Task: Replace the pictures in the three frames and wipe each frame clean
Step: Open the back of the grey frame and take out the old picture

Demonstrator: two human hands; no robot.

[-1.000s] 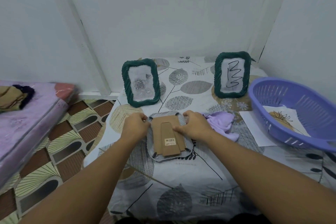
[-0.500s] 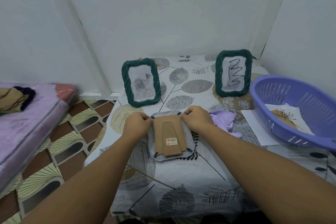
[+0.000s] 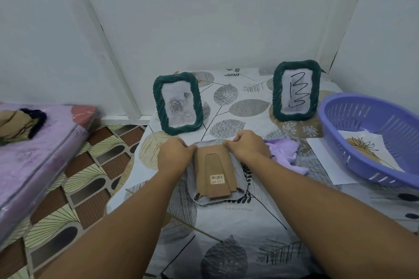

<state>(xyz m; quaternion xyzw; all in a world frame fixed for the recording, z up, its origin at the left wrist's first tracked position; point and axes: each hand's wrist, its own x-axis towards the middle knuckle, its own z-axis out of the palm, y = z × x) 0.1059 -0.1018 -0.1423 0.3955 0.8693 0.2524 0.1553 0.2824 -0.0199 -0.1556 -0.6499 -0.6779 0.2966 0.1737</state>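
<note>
Lying face down at the centre of the head view, the third frame (image 3: 217, 174) shows its brown cardboard back (image 3: 214, 172) with the fold-out stand (image 3: 215, 176) and a barcode sticker toward the near end. Its long axis runs from the viewer toward the upper part of the picture, tilted slightly left at the far end. The left hand (image 3: 174, 156) and the right hand (image 3: 247, 148) sit on the two far corners, one on each side, fingers curled and pinching at the top edge of the back, probably at the turn clips there. Both are equally near, so the coming move likely calls for both, working inward from either side. Two small black clips (image 3: 240, 190) remain visible at the near corners. Two green frames (image 3: 178, 103) (image 3: 295, 90) stand upright farther up the counter (image 3: 226, 244). A purple cloth (image 3: 285, 152) lies just right of the right hand, and a purple basket (image 3: 371, 140) at the right edge holds a leaf picture (image 3: 362, 149).
</note>
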